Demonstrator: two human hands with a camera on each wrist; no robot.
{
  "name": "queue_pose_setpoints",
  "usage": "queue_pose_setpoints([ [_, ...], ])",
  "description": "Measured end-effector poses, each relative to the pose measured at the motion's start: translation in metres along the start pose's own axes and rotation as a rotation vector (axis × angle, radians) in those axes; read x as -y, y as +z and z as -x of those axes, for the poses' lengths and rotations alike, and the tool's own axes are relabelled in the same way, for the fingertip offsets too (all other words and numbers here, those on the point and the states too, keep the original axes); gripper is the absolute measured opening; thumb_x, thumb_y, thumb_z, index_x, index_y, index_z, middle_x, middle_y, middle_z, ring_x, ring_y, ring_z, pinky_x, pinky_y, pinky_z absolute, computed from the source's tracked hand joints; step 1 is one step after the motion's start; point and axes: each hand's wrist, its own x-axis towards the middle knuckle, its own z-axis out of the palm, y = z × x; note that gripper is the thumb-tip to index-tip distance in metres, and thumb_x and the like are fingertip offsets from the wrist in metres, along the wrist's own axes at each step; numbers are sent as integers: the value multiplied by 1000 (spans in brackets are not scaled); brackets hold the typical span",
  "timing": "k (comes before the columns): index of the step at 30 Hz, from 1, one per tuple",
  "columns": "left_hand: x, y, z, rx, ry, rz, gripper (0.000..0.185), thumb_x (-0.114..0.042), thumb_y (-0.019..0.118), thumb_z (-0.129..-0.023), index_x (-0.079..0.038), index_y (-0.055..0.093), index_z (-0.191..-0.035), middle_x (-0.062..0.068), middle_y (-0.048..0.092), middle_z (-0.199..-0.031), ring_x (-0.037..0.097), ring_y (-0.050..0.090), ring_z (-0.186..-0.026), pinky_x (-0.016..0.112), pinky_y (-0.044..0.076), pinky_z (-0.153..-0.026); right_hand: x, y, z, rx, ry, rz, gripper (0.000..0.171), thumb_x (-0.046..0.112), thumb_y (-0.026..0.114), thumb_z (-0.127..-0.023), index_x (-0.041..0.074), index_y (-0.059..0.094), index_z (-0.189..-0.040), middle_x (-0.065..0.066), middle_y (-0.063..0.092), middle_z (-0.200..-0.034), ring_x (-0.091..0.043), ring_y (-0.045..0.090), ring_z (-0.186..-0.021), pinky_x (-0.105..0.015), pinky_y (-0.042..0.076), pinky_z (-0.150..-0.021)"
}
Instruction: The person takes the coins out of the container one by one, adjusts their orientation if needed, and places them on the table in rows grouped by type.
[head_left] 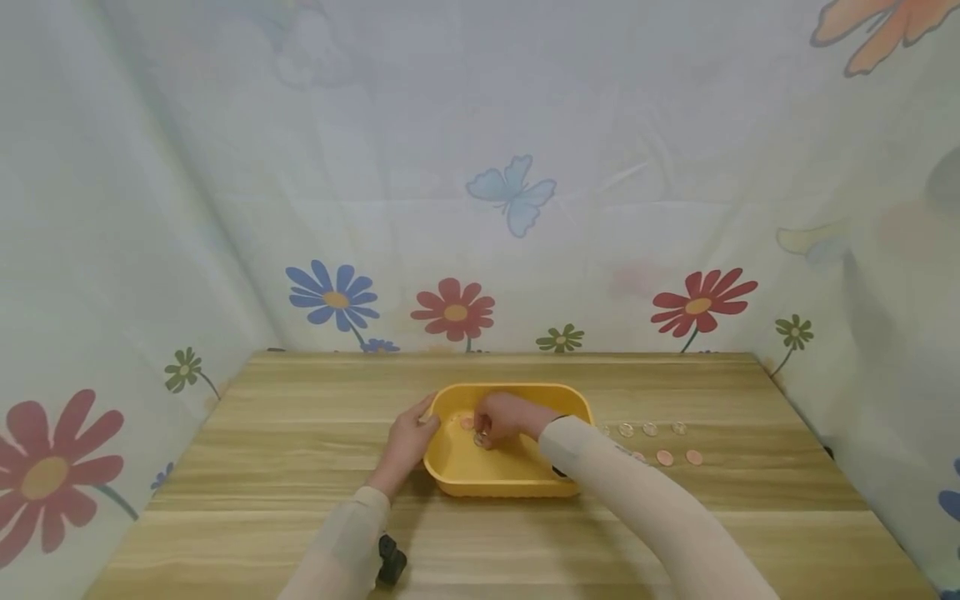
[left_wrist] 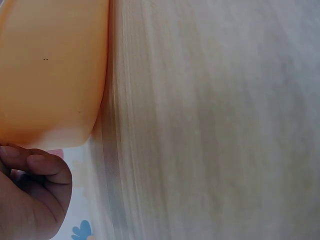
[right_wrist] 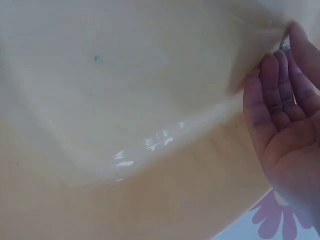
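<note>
While gripping a coin (head_left: 481, 439): right hand (head_left: 504, 417) inside tub (head_left: 510, 483).

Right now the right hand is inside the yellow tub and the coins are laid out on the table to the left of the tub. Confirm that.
Wrong on one point: the coins lie to the right of the tub, not the left, as the head view shows. The rest holds: the right hand is inside the yellow tub, and the coins lie on the table.
</note>
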Motion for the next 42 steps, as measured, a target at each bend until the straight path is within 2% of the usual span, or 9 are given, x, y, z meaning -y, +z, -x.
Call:
queue_pose_setpoints([
  [5, -1, 1, 1, 14, -11, 10, 53, -12, 53, -100, -7, 48, -152, 26, 73, -92, 17, 67, -65, 33, 60, -58, 6, 0, 2, -1, -7, 67, 8, 6, 79, -84, 2, 72, -81, 0, 62, -75, -10, 46, -68, -22, 42, -66],
  [9, -1, 1, 1, 0, -11, 6, 53, -12, 53, -99, -7, 49, -152, 26, 74, -91, 17, 67, -64, 32, 60, -56, 6, 2, 0, -21, -16, 93, 9, 8, 79, -86, 2, 72, -82, -3, 67, -78, -10, 48, -70, -24, 46, -69],
  [15, 1, 1, -1, -3, -2, -2, 53, -12, 53, -99, -6, 49, -151, 26, 74, -90, 15, 66, -63, 31, 59, -55, 0, 1, -4, -22, 22, -4, 11, 11, 82, -84, 2, 76, -82, -4, 73, -80, -6, 49, -68, -19, 45, -66],
  [20, 2, 1, -1, 4, -10, 3, 53, -12, 53, -99, -6, 48, -152, 26, 73, -90, 16, 65, -63, 31, 59, -55, -4, -4, -7, -2, 1, -29, 9, 6, 75, -87, -1, 76, -81, 3, 61, -68, -5, 43, -62, -14, 36, -59],
  [24, 2, 1, -1, 13, -11, -3, 54, -12, 53, -99, -7, 47, -152, 26, 74, -92, 17, 66, -64, 31, 59, -56, -2, -12, -6, 7, 12, -17, 13, 3, 67, -91, 0, 76, -82, 5, 55, -67, -6, 42, -62, -15, 33, -59],
  [26, 1, 0, -1, 12, -10, -9, 54, -13, 53, -99, -7, 47, -153, 26, 74, -95, 17, 68, -67, 31, 60, -58, 2, -18, -5, 16, 17, -16, 15, 4, 65, -93, 0, 76, -84, 3, 59, -67, -6, 44, -62, -15, 35, -59],
  [30, 1, -1, -2, 18, -22, -2, 54, -13, 53, -100, -8, 46, -154, 26, 74, -98, 18, 69, -69, 33, 61, -60, 7, -31, 0, 35, 38, -81, 14, 6, 63, -98, 0, 75, -93, -7, 71, -81, -8, 55, -68, -16, 42, -62],
  [33, 0, -1, -2, 20, -22, 2, 54, -13, 53, -100, -8, 46, -154, 27, 73, -97, 19, 69, -68, 33, 61, -59, 9, -42, 6, 28, 46, -146, 14, 8, 62, -99, 1, 74, -96, -8, 72, -87, -10, 57, -72, -18, 45, -64],
  [42, 0, 0, -2, -5, -9, -4, 52, -12, 54, -99, -7, 49, -151, 28, 74, -98, 17, 67, -68, 32, 60, -59, 12, -71, 34, -42, 37, -190, 18, 10, 60, -101, 5, 67, -85, -9, 66, -82, -9, 48, -68, -20, 41, -64],
])
